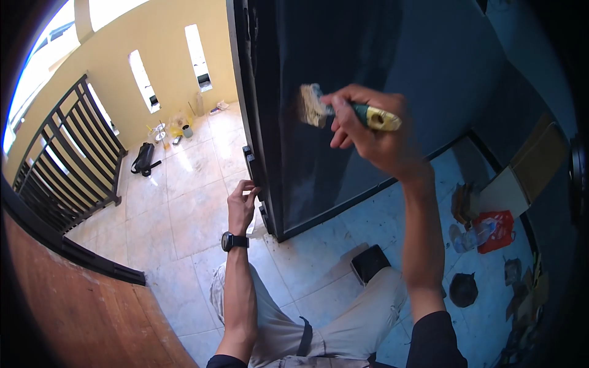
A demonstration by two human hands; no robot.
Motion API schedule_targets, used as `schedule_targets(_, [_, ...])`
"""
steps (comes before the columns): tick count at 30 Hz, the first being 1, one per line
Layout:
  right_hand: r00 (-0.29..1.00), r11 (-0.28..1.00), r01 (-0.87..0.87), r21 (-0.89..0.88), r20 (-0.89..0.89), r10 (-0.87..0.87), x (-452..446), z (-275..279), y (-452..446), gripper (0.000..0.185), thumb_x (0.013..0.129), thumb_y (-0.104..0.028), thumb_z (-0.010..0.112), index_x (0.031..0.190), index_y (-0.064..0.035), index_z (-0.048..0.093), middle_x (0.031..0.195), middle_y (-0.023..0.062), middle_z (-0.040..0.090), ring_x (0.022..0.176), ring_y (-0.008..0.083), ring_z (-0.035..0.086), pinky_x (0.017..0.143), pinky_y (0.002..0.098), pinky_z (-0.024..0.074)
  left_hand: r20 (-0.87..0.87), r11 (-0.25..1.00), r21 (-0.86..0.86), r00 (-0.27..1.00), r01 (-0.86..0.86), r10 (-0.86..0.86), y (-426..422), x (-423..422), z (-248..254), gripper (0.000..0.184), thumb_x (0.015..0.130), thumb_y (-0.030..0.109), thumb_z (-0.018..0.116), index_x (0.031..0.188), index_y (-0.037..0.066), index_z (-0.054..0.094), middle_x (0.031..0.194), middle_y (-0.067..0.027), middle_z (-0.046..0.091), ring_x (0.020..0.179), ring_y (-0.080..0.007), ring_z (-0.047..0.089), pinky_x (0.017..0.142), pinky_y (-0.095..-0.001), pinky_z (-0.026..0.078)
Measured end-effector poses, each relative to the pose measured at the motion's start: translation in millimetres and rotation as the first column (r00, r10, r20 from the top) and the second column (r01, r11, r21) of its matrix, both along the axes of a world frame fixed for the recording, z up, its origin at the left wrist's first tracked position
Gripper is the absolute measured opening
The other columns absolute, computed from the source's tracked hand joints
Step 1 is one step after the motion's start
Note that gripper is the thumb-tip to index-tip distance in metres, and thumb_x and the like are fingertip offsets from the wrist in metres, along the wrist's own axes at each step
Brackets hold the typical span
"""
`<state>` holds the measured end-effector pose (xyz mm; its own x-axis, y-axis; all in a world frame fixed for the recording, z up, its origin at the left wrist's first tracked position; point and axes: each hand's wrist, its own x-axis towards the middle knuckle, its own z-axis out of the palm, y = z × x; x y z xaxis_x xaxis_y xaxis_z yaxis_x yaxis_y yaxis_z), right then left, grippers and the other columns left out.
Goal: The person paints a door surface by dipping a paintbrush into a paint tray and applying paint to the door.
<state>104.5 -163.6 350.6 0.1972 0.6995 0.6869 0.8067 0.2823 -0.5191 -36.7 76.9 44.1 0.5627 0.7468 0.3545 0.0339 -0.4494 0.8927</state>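
Observation:
My right hand [368, 126] is closed around a paintbrush [383, 118] with a green and yellow handle. The brush's pale bristles [313, 105] point left and are at or just in front of the dark door [343, 55]; whether they touch it I cannot tell. Streaks of differing sheen mark the door's surface. Lower down, my left hand [243, 196], below which a black watch [235, 241] is strapped, has its fingers curled on the door's edge near the latch hardware [248, 153].
A black tray-like object [369, 262] lies on the tiles by my knee. To the right are a red plastic bag [496, 232], a dark bowl-like container [463, 289] and cardboard [537, 162]. A metal railing [73, 147] and a black bag [143, 161] are on the left.

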Motion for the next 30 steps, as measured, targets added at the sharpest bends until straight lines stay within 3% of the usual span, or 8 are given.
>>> schedule_targets(2, [1.0,0.999,-0.002,0.052,0.019,0.001,-0.3,18.2,2.0,0.025,0.102,-0.022,0.061,0.096,0.0011,0.07,0.069,0.0104,0.071,0.064,0.017,0.074,0.054,0.0257,0.0583,0.0,1.0,-0.003,1.0,-0.002,0.002,-0.1,-0.4,0.9,0.019,0.096,0.012,0.069,0.111,0.002,0.064,0.098,-0.0145,0.076,0.078,-0.0214,0.075,0.065,-0.0318,0.055])
schedule_targets(4, [0.985,0.957,0.058,0.285,0.137,-0.1,-1.6,27.0,4.8,0.026,0.102,-0.023,0.062,0.1,0.0006,0.072,0.067,0.0086,0.071,0.064,0.0149,0.074,0.055,0.025,0.0582,0.01,1.0,-0.01,1.0,0.003,-0.003,-0.9,-0.2,1.7,0.019,0.096,0.012,0.069,0.111,0.002,0.064,0.098,-0.0147,0.076,0.079,-0.0216,0.075,0.065,-0.032,0.055])
schedule_targets(9, [0.966,0.831,0.017,0.556,0.205,-0.157,-5.1,7.1,8.3,0.021,0.102,-0.017,0.061,0.111,-0.0007,0.071,0.078,0.0107,0.073,0.069,0.016,0.075,0.058,0.0255,0.0591,0.008,0.999,-0.047,1.0,0.016,-0.015,-3.3,-1.3,5.8,0.019,0.096,0.011,0.069,0.111,0.001,0.064,0.098,-0.013,0.074,0.083,-0.0188,0.073,0.068,-0.0305,0.056])
schedule_targets(11, [0.977,0.9,0.104,0.422,0.128,-0.172,-8.8,-22.3,9.3,0.028,0.105,-0.018,0.056,0.12,0.003,0.068,0.091,0.0135,0.073,0.074,0.0178,0.075,0.065,0.0286,0.063,0.017,0.998,-0.059,0.999,0.029,-0.028,-2.7,-1.9,5.5,0.018,0.097,0.011,0.069,0.111,0.0,0.065,0.098,-0.0113,0.073,0.085,-0.0157,0.071,0.071,-0.0286,0.056])
schedule_targets(20, [0.99,0.987,0.133,0.085,0.031,-0.136,-19.5,-148.9,-7.0,0.022,0.098,-0.01,0.062,0.117,0.0,0.067,0.086,0.0149,0.073,0.072,0.0227,0.075,0.066,0.0316,0.0604,-0.002,0.998,-0.059,1.0,0.01,-0.01,-4.8,-3.2,8.3,0.021,0.097,0.012,0.07,0.112,-0.001,0.064,0.099,-0.0125,0.073,0.085,-0.0191,0.073,0.07,-0.0301,0.057])
schedule_targets(24, [0.994,0.975,0.096,-0.199,-0.035,-0.105,-22.1,-133.6,-19.7,0.02,0.099,-0.013,0.061,0.11,0.0014,0.068,0.077,0.0132,0.072,0.068,0.022,0.075,0.062,0.0312,0.0601,-0.021,0.999,-0.041,1.0,-0.008,0.007,-7.1,-3.4,12.5,0.021,0.096,0.012,0.07,0.111,0.0,0.064,0.098,-0.0146,0.074,0.084,-0.023,0.075,0.07,-0.0323,0.057])
schedule_targets(27, [0.99,0.992,0.044,-0.12,-0.124,-0.059,-21.7,-98.3,-16.0,0.023,0.101,-0.015,0.058,0.104,0.003,0.071,0.068,0.0098,0.07,0.063,0.017,0.074,0.057,0.027,0.0608,-0.006,1.0,-0.03,1.0,-0.007,0.007,-4.1,-2.3,7.8,0.02,0.095,0.011,0.07,0.111,0.001,0.064,0.098,-0.0162,0.075,0.083,-0.0262,0.076,0.07,-0.0338,0.058])
schedule_targets(30, [0.998,0.998,0.062,-0.019,-0.008,-0.062,-13.9,-44.4,-2.3,0.026,0.102,-0.019,0.058,0.101,0.0033,0.072,0.069,0.0102,0.07,0.062,0.0176,0.074,0.054,0.0263,0.0604,0.027,1.0,-0.02,1.0,0.008,-0.008,-3.3,-3.0,5.5,0.02,0.095,0.012,0.07,0.111,0.001,0.064,0.098,-0.0161,0.075,0.083,-0.0267,0.076,0.07,-0.0332,0.058])
